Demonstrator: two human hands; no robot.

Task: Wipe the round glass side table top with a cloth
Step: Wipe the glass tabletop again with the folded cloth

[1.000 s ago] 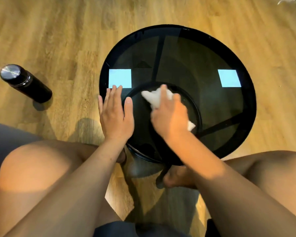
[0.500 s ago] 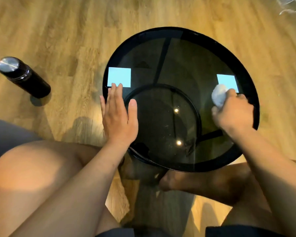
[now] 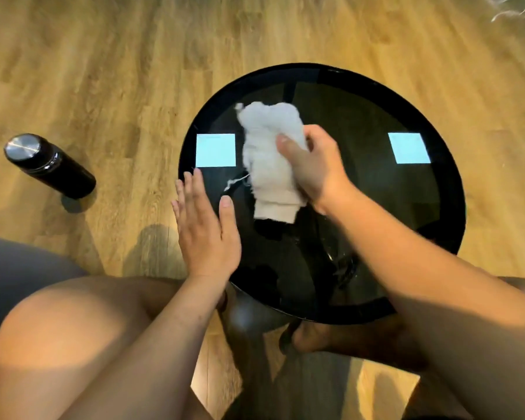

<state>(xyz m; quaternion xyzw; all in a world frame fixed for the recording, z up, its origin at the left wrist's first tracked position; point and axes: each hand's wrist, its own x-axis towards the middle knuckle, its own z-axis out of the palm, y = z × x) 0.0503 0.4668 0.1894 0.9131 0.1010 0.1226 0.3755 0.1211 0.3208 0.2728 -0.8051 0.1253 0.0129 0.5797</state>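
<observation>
The round dark glass side table (image 3: 376, 98) with a black rim stands on the wooden floor in front of my knees. A crumpled white cloth (image 3: 270, 153) lies on the left-centre of the glass, a loose thread trailing from it. My right hand (image 3: 315, 165) grips the cloth at its right side, thumb on top. My left hand (image 3: 205, 231) rests flat on the table's left rim, fingers together and empty. Two pale square reflections show on the glass, left and right.
A black bottle (image 3: 47, 165) with a silver cap stands on the floor left of the table. My bare knees and a foot (image 3: 315, 338) sit close under the near edge. Pale threads (image 3: 512, 7) lie at the top right corner.
My right hand swept the cloth from the table's right rim back across to the left-centre, and the cloth has spread out. The left hand has stayed on the left rim.
</observation>
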